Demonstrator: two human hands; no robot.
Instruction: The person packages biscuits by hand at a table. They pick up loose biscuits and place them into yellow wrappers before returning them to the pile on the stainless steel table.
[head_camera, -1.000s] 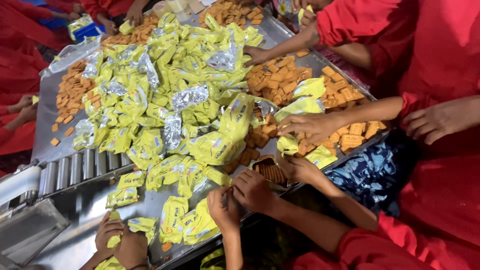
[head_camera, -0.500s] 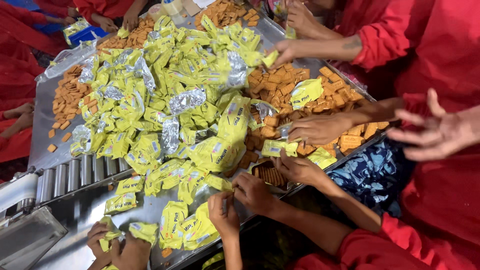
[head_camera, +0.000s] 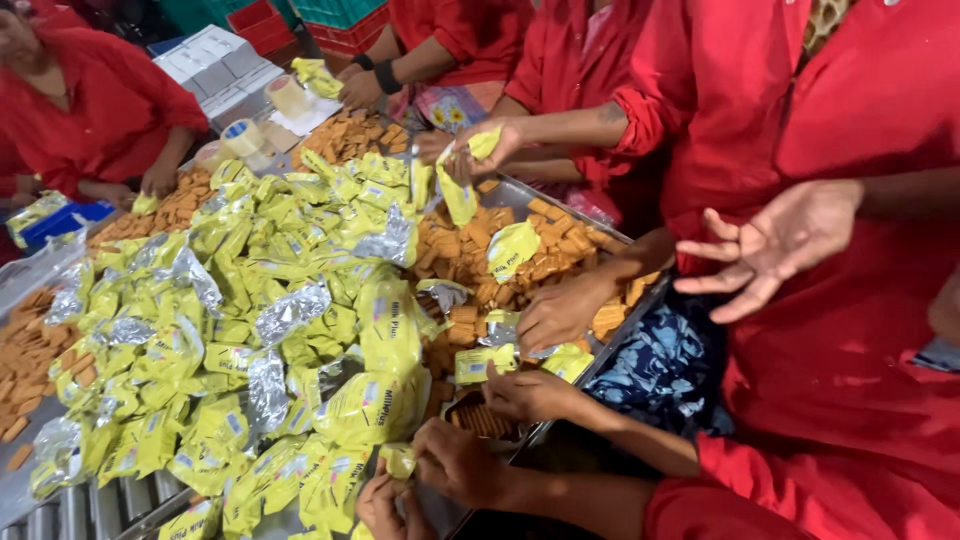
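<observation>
Since the earlier frame a co-worker's open palm (head_camera: 775, 245) has lifted at the right, and both of the person's hands have sunk to the bottom edge; left hand (head_camera: 385, 508) and right hand (head_camera: 455, 462) pinch one yellow biscuit packet (head_camera: 399, 460) between them, fingers curled shut on it, over the metal tray's (head_camera: 30, 490) near edge; it looks light, crinkly, slippery and crushable, best held by its sealed ends; heaped packets (head_camera: 385, 330) run to dozens, beyond counting; two tape rolls (head_camera: 245, 136).
</observation>
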